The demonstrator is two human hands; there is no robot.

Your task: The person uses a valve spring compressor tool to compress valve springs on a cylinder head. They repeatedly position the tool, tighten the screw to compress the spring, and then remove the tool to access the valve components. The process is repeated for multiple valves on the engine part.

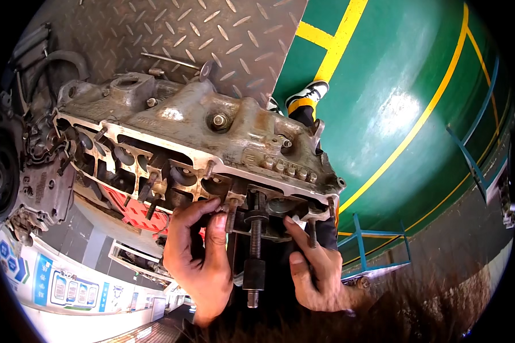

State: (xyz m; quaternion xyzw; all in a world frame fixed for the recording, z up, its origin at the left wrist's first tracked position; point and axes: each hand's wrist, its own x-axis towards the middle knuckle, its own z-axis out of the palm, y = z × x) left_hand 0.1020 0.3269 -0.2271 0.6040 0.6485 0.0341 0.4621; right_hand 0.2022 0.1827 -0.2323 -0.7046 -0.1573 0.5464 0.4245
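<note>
A grey cast-metal cylinder head lies across the view, its open side with several studs facing me. At its right part, a screw-type valve spring compressor points toward me, with a long threaded rod and a dark sleeve. My left hand is just left of that rod, thumb and forefinger closed together beside a threaded stud; what they pinch is hidden. To the right of the rod, my right hand has its forefinger reaching to the head's lower edge near another stud, thumb apart. A small white spot shows at that fingertip.
Behind the cylinder head, a poppet valve lies on the diamond-plate bench top. Another engine assembly stands at the left. A red plastic crate shows below. A person's shoe is on the green floor; blue rails are at right.
</note>
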